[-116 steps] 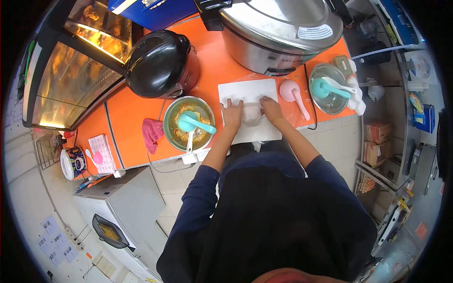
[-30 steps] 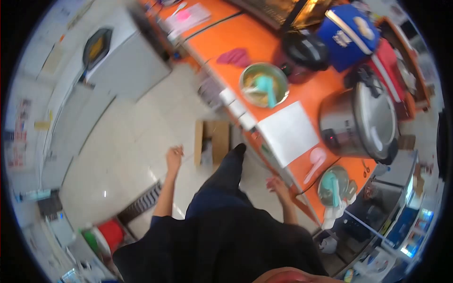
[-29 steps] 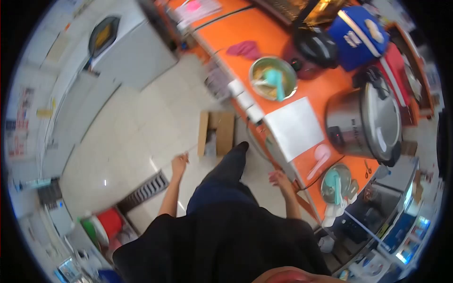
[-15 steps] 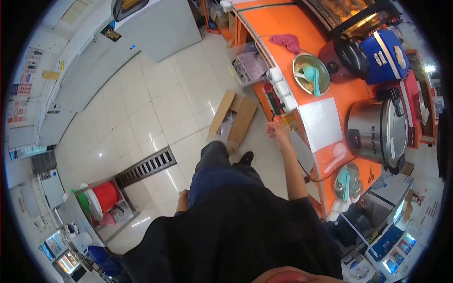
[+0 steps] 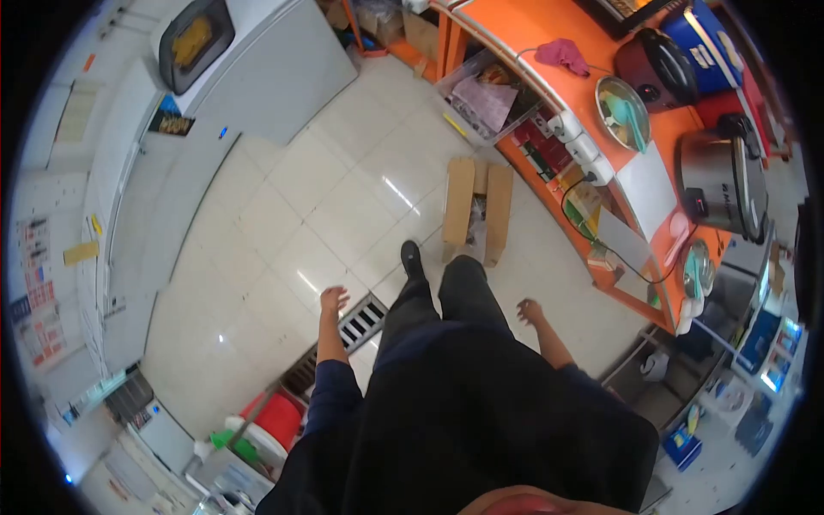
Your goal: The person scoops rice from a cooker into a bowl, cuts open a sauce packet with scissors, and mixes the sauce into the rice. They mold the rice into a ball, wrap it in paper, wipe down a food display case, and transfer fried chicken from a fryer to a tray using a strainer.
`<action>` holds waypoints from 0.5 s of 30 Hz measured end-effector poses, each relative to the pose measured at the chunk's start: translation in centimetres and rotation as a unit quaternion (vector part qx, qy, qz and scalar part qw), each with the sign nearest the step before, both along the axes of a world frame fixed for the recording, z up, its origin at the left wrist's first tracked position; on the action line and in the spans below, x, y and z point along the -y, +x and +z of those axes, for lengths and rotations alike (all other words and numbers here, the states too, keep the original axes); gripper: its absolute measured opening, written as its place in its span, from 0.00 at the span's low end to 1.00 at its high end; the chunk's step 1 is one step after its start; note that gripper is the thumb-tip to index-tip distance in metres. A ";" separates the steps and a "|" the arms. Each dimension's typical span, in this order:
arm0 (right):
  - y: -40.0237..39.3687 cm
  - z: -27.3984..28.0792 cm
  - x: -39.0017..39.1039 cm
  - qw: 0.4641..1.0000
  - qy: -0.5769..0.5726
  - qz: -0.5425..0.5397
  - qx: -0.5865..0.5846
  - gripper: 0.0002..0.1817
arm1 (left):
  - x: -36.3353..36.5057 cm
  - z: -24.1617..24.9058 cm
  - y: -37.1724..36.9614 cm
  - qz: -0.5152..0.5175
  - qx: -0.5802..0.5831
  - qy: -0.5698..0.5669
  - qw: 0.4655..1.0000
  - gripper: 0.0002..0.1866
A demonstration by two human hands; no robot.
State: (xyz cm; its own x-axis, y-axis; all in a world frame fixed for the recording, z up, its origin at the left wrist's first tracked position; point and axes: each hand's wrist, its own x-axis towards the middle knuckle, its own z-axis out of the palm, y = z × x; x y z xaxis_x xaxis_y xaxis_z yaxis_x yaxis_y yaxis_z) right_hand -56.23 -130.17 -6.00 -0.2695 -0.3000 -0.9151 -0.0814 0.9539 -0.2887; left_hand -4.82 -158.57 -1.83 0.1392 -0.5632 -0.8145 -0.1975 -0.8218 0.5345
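Observation:
My left hand (image 5: 335, 298) hangs over the tiled floor near the metal drain grate (image 5: 362, 321). Nothing is in it, and its fingers are loosely apart. On the other side of my body, my right hand (image 5: 530, 311) hangs free with slightly curled, parted fingers, also holding nothing. Ahead of my legs an open cardboard box (image 5: 498, 210) lies on the floor, with something whitish inside that I cannot make out. My right hand is between that box and the orange counter, touching neither.
The orange counter (image 5: 515, 30) on the right carries a metal bowl (image 5: 614, 90) with turquoise utensils, a large rice cooker (image 5: 708, 184) and a pink cloth (image 5: 562, 57). A clear plastic bin (image 5: 485, 94) stands beside it. White freezers (image 5: 249, 94) line the left; a red tub (image 5: 279, 419) sits lower left.
My right hand has moved down and away from the counter edge. My left hand has swung forward into fuller view. My body has turned left and a leg has stepped ahead beside the box.

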 end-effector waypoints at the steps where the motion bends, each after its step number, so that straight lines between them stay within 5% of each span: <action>1: 2.1 0.7 0.2 0.998 0.027 -0.043 0.041 0.13 | 1.6 -1.6 2.3 0.034 0.031 0.012 0.999 0.12; 5: 9.1 3.0 -2.7 0.994 0.037 -0.083 0.062 0.13 | 6.0 -9.0 6.6 -0.020 0.104 -0.012 0.994 0.14; 7: 11.6 1.9 -5.0 0.982 -0.069 0.153 -0.088 0.11 | 7.7 -6.4 2.9 -0.065 0.038 -0.040 0.996 0.14; 15: 10.7 3.1 2.0 0.991 -0.004 -0.135 -0.005 0.12 | 10.3 -3.6 -9.1 -0.247 -0.127 0.004 0.961 0.12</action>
